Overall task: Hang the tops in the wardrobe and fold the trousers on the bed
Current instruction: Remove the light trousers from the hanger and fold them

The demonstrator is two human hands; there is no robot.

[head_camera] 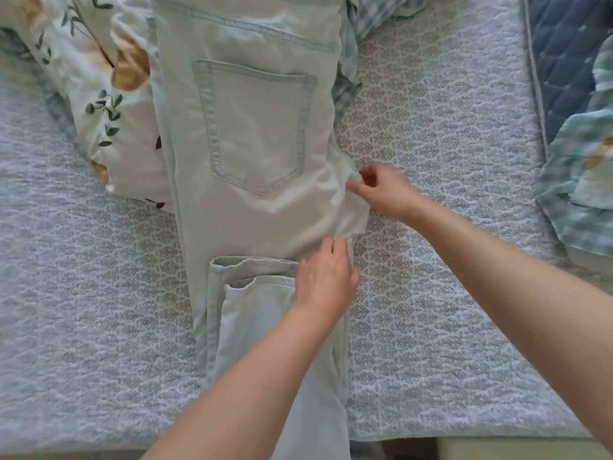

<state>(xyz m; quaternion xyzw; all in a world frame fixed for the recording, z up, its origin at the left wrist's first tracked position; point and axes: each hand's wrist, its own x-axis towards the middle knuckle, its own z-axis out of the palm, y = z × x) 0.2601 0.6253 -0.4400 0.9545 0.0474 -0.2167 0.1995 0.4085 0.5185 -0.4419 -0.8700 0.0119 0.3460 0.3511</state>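
From the head camera, the pale blue trousers (252, 144) lie lengthwise down the middle of the bed (431, 127), flat on its patterned quilt. Their waistband is at the far end, and one back pocket (255, 127) faces up. The legs have been doubled back, so the hems (252, 263) sit across the trousers just below the seat. The right hand (384, 190) is at the trousers' right edge, level with the bottom of the pocket. Its fingers and thumb are curled in and pinch the point of cloth that sticks out sideways at the crotch. The left hand (326, 277) lies just nearer than it on the same edge, beside the hems, palm down with its fingers fairly straight and together, resting on the denim. The two hands are near each other but not touching. To the left of the trousers, and partly under them, lies a cream floral pillow (99, 78). Past the trousers' upper right corner a bit of green checked cloth (365, 14) shows. Well off to the right of the trousers are a navy quilted cover (564, 61) and a rumpled teal checked duvet (577, 180).
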